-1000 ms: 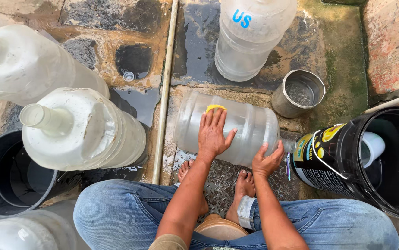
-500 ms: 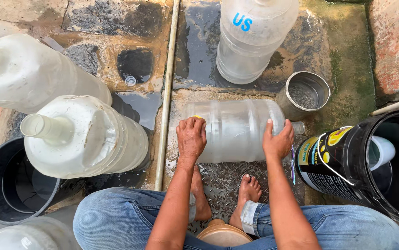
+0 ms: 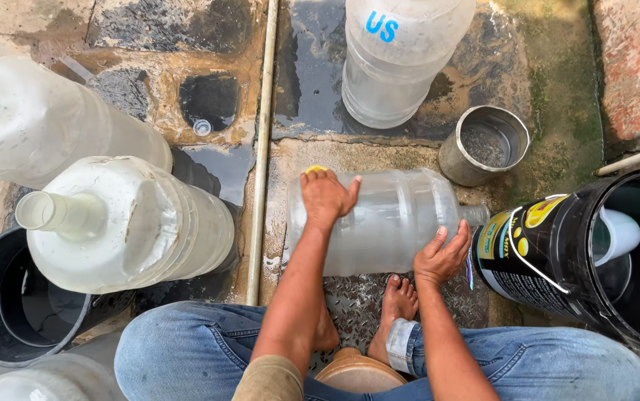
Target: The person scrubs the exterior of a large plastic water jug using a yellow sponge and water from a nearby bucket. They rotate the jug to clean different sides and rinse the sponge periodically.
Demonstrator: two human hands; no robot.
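The left hand (image 3: 326,197) presses a yellow sponge (image 3: 315,170) flat on the large clear ribbed plastic water jug (image 3: 379,223) lying sideways (wet, likely slippery, light), while the right hand (image 3: 442,256) cups its shoulder, the surest hold.

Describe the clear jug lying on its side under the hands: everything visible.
The clear jug is a large, ribbed water bottle of see-through plastic, lying on its side on wet stone ground, narrow neck pointing right toward the black bucket. It looks empty and wet. The left hand presses on its upper left part with a yellow sponge peeking out beneath the fingers; the right hand grips its shoulder near the neck. Bare feet rest just below it.
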